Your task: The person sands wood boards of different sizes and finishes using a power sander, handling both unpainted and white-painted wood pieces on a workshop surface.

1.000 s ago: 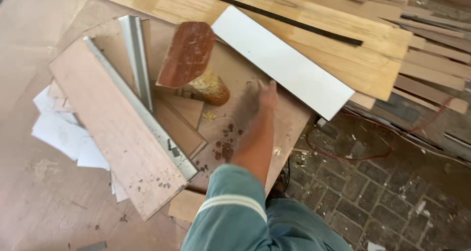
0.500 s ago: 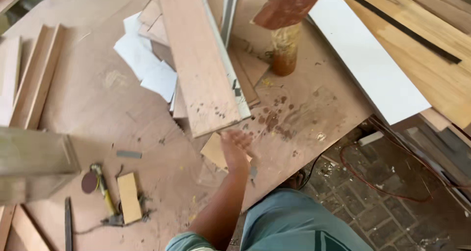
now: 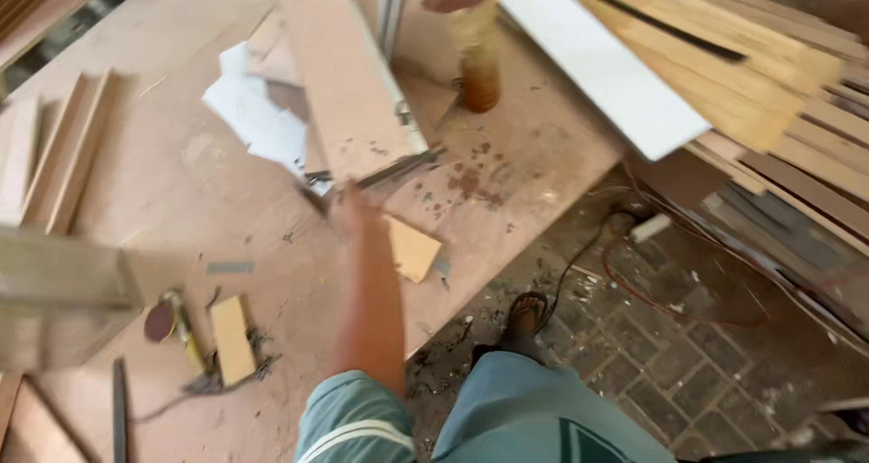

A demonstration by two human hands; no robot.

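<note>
- A person's left hand (image 3: 348, 208) reaches out over a plywood worktable (image 3: 181, 200); motion blur smears it, so whether the fingers are spread or pressed together cannot be told; the right hand is out of view.
- The hand lies at the near end of a long reddish board (image 3: 348, 83), which rests flat on the table; whether hand and board touch cannot be told.
- A pale metal strip (image 3: 398, 101) runs along the far-side edge of that board; white sheets (image 3: 258, 119) lie spread just beside the board's other edge, partly under it.
- A small tan wood offcut (image 3: 412, 248) lies just beside the hand, nearer the table's edge than the board.
- A jar of amber liquid (image 3: 480, 69) stands upright past the board's metal edge, dark stains on the table between the two.
- A white panel (image 3: 602, 65) lies beyond the jar, well apart from the board.
- A small wood block (image 3: 233, 339) and a hand tool (image 3: 181, 327) lie well apart from the board, nearer the person; a sandalled foot (image 3: 525, 314) stands on brick paving below the table edge.
</note>
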